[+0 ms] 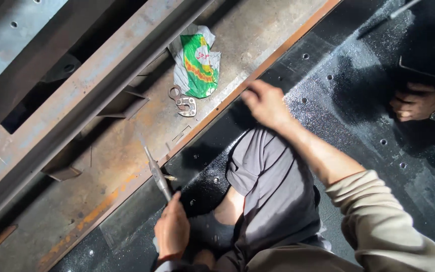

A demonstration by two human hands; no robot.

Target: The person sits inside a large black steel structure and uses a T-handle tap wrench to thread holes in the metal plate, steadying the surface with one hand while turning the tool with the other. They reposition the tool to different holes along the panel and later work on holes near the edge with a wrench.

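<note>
Looking down at a crouching worker; the left hand is closed around a metal tool, angled toward the plate's edge; the right hand, fingers curled and empty, braces on a black perforated plate; rusty steel beams, a crumpled green-and-white bag far left; another person's hand far right.

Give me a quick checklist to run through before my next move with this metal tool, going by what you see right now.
1. Left hand grips the metal tool by its lower end: ok.
2. Tool tip on the exact spot: cannot tell, too small to see.
3. Right hand away from the tool, resting at the orange edge strip: ok.
4. Other person's hand with a wristwatch well away, at the far right: ok.
5. Loose metal pieces and the green and white bag lie on the rusty plate, apart from the tool: ok.
</note>
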